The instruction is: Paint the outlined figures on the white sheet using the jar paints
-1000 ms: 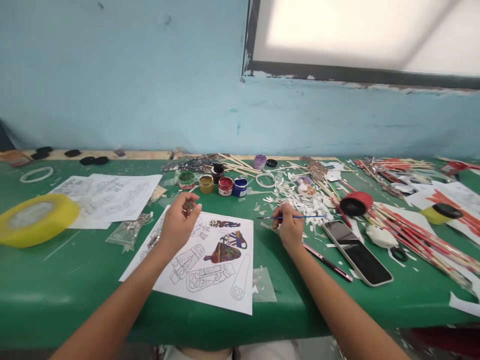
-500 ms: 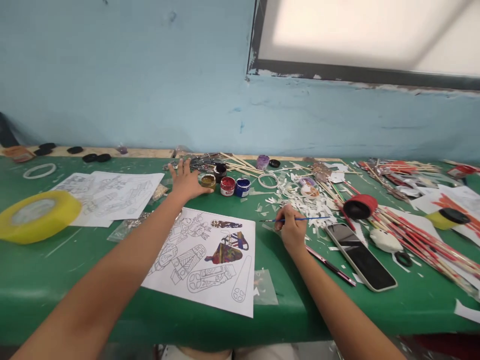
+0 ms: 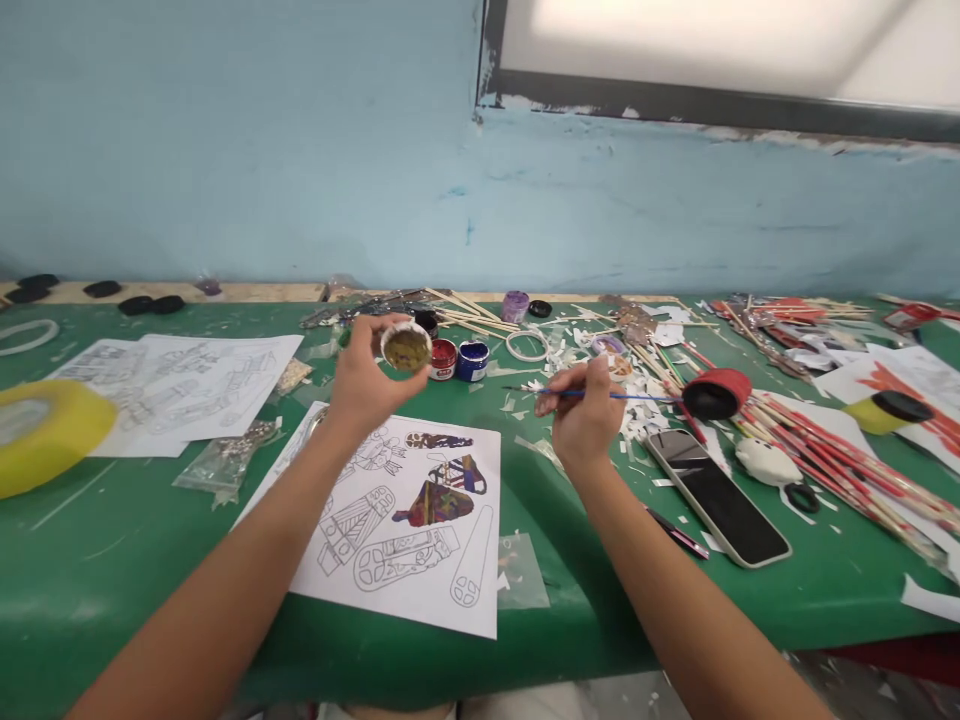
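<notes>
My left hand (image 3: 367, 375) grips a small paint jar (image 3: 407, 348), tilted so that the olive-yellow paint inside faces me. Between the fingers of my right hand (image 3: 581, 415) lies a thin blue paintbrush (image 3: 637, 396), its dark tip pointing left. A red paint jar (image 3: 443, 360) and a blue paint jar (image 3: 472, 361) stand open just right of the held jar. Partly hidden behind it is a black paint jar (image 3: 427, 322). Below my hands lies a sheet of line drawings (image 3: 420, 615); a few shapes on it are painted in dark red, blue and purple.
Yellow tape (image 3: 97, 435) and more drawing sheets (image 3: 255, 370) lie left. A phone (image 3: 727, 500), a cutter knife (image 3: 679, 533), a red cup (image 3: 716, 393) and red-tipped sticks (image 3: 840, 460) occupy the right. White paper scraps (image 3: 570, 350) litter the middle back, near a purple jar (image 3: 514, 306).
My left hand has closed on the olive-yellow paint jar, lifted it and tipped it toward me. My right hand still holds the brush, slightly higher. The view has shifted a little to the right.
</notes>
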Tool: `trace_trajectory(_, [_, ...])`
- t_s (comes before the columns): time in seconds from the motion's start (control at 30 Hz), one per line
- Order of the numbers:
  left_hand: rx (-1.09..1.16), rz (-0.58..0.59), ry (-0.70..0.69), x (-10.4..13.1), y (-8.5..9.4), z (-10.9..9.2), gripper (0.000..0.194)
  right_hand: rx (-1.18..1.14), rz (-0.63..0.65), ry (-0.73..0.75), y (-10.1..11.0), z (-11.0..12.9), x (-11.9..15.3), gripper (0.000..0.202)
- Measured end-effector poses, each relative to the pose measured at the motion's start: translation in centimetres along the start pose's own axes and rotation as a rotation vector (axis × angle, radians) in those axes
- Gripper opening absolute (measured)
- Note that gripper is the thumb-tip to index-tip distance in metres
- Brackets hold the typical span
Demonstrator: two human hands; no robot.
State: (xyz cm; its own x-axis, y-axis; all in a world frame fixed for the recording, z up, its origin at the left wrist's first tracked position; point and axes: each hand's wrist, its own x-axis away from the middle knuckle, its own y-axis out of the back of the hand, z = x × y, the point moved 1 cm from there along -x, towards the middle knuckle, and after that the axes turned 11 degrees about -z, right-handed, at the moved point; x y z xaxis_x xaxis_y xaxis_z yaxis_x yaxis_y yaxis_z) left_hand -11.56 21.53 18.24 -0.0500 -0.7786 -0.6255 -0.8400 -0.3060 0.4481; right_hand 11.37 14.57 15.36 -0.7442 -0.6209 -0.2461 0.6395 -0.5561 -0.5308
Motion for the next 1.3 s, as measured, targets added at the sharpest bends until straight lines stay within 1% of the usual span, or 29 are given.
trace_trajectory(0.07, [0.167, 0.039, 0.005, 2.0, -0.6, -0.4, 0.054, -0.114, 0.001, 0.020, -1.5, 0.1, 0.0, 0.054])
trace_trajectory(0.13, [0.176, 0.080, -0.001, 3.7, -1.4, -0.4, 0.049, -0.180, 0.005, 0.027, -2.4, 0.0, 0.2, 0.054])
trace_trajectory(0.2, [0.160, 0.140, -0.030, 4.7, -2.0, -0.3, 0.048, -0.197, 0.040, 0.023, -2.4, -0.3, 0.7, 0.052])
trace_trajectory(0.27, [0.149, 0.179, -0.054, 5.2, -2.6, -0.2, 0.048, -0.177, 0.085, 0.029, -1.9, -0.4, 1.2, 0.052])
trace_trajectory(0.4, [0.169, 0.198, -0.090, 5.3, -3.3, -0.2, 0.048, -0.103, 0.096, 0.077, -1.1, -0.2, 1.7, 0.052])
trace_trajectory(0.57, [0.182, 0.155, -0.171, 5.4, -3.6, -0.1, 0.047, 0.058, 0.088, 0.144, -1.4, 0.0, 1.8, 0.050])
trace_trajectory(0.7, [0.185, 0.123, -0.253, 5.3, -3.7, -0.2, 0.046, 0.190, 0.137, 0.175, -1.6, -0.2, 2.0, 0.052])
trace_trajectory(0.8, [0.196, 0.103, -0.283, 5.3, -3.8, -0.2, 0.047, 0.282, 0.170, 0.206, -1.6, -0.2, 2.1, 0.054])
trace_trajectory(0.93, [0.212, 0.090, -0.321, 5.3, -3.9, -0.2, 0.045, 0.331, 0.214, 0.238, -1.7, -0.1, 2.4, 0.053])
trace_trajectory(1.0, [0.212, 0.091, -0.327, 5.3, -3.9, -0.2, 0.044, 0.299, 0.204, 0.207, -1.6, -0.2, 2.4, 0.053])
trace_trajectory(1.17, [0.201, 0.083, -0.315, 5.3, -3.9, -0.1, 0.048, 0.168, 0.097, 0.033, -1.5, -0.7, 1.8, 0.053])
trace_trajectory(1.23, [0.203, 0.077, -0.316, 5.3, -3.8, -0.2, 0.048, 0.140, 0.088, -0.014, -1.4, -1.0, 1.6, 0.053])
trace_trajectory(1.3, [0.208, 0.077, -0.321, 5.3, -3.8, -0.3, 0.048, 0.140, 0.100, -0.021, -1.4, -1.1, 1.5, 0.053])
